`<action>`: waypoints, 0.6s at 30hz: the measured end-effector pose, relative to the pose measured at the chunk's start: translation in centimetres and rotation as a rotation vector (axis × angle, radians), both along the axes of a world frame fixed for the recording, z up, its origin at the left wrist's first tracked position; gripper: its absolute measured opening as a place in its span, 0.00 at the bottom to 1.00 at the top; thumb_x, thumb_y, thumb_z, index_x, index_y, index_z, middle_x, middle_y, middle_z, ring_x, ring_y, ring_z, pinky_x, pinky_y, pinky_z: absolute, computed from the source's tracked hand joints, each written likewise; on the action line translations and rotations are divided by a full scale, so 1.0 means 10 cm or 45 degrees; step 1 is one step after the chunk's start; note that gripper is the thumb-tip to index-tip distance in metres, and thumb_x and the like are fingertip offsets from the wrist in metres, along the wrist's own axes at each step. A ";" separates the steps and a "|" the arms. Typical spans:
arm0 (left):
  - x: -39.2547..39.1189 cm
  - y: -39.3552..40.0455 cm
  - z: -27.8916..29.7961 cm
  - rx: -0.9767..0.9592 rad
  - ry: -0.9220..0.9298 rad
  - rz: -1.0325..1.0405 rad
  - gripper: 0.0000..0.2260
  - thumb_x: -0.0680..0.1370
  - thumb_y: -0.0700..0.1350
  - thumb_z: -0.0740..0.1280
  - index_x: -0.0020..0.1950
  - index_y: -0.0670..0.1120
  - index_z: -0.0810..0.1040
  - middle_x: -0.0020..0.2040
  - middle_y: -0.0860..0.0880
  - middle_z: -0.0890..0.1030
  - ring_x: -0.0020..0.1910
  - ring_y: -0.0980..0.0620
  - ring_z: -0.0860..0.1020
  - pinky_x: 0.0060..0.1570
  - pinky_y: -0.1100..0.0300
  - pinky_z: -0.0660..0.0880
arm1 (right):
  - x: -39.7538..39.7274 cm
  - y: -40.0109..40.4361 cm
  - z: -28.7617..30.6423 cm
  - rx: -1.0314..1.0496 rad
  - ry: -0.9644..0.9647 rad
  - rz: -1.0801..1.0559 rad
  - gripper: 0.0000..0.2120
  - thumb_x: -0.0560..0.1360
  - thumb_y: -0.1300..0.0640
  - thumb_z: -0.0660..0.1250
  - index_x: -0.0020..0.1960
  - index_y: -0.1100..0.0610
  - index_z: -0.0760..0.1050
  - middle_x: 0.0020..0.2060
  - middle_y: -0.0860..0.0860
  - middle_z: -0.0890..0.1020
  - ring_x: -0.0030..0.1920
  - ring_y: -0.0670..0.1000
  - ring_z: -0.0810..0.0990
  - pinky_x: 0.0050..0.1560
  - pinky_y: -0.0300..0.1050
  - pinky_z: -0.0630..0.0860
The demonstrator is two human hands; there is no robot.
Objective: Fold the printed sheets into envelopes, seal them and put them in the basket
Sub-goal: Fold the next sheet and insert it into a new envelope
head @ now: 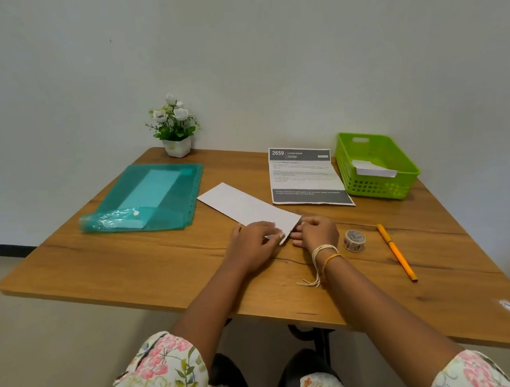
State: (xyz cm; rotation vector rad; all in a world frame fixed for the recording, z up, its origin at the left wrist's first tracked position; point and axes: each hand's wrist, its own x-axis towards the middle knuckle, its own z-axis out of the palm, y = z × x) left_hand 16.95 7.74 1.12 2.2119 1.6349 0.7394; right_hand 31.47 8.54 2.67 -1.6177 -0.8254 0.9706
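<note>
1. Nearest the person, both forearms reach over the bench [133,259] edge, and the two hands meet at the near end of one folded sheet [248,205], the landmark here.
2. The left hand [253,245] lies flat with fingers spread wide, pressing down on the sheet's near corner. It pins the paper; it does not pinch it.
3. The right hand [315,234] is loosely curled just beside that same near end, fingertips touching the paper's edge. Whether it nips the edge or only steadies it cannot be told.
4. The sheet is a long white strip. Its long axis runs from the hands away and to the left, so the free far end lies well apart from both hands. In my judgement the next crease turns on this: the left hand is better placed to run along the strip's length, while the right holds the near end.
5. Right of the sheet's near end: one tape roll [354,240], then one yellow pen [395,251] farther right.
6. Right of the sheet's far half: one printed sheet [306,175], flat and unfolded.
7. Beyond that: one green basket [382,190], with what looks like one white folded piece inside.
8. Left of the sheet: one teal folder [148,196]; behind it, one potted plant [175,129].
</note>
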 end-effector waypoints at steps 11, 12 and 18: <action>-0.01 -0.03 0.01 -0.017 0.035 -0.050 0.17 0.79 0.56 0.63 0.68 0.59 0.73 0.70 0.54 0.74 0.70 0.54 0.68 0.71 0.45 0.60 | 0.05 0.08 -0.14 0.123 -1.136 0.312 0.07 0.75 0.55 0.68 0.49 0.54 0.83 0.50 0.51 0.82 0.51 0.51 0.78 0.48 0.43 0.76; -0.01 -0.02 0.01 -0.005 0.061 -0.059 0.15 0.79 0.56 0.62 0.66 0.59 0.76 0.69 0.54 0.74 0.70 0.54 0.68 0.71 0.45 0.60 | 0.06 0.06 -0.13 0.140 -1.215 0.308 0.07 0.75 0.54 0.68 0.50 0.53 0.83 0.51 0.52 0.81 0.53 0.52 0.77 0.49 0.45 0.76; -0.02 0.00 0.00 0.000 0.082 -0.050 0.13 0.79 0.55 0.63 0.62 0.58 0.79 0.69 0.55 0.75 0.71 0.55 0.67 0.72 0.46 0.58 | 0.16 -0.11 -0.24 0.428 -1.393 0.536 0.12 0.78 0.53 0.63 0.58 0.55 0.81 0.58 0.51 0.81 0.62 0.50 0.75 0.62 0.45 0.71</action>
